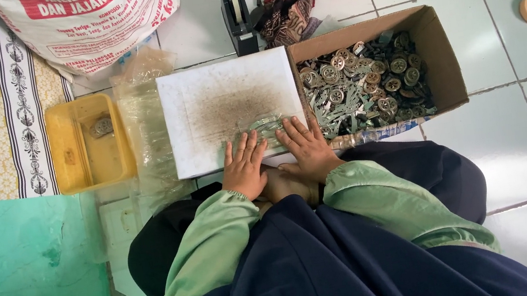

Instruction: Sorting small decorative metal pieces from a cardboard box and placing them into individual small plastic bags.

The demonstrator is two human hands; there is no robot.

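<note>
White tiled floor (525, 130), stained white board (230, 108), left hand (244, 166) and right hand (307, 148) flat, fingers spread, perhaps pressing a clear bag (267, 126)

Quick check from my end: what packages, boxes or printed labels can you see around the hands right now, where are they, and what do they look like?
Large sack: top left on the floor, white plastic with red printed panel and lettering.
Cardboard box: right of the white board, brown, open, full of small round metal pieces.
Yellow tray: left of the board, rectangular.
Clear small bag: on the board, under the fingertips of left hand and right hand.
</note>
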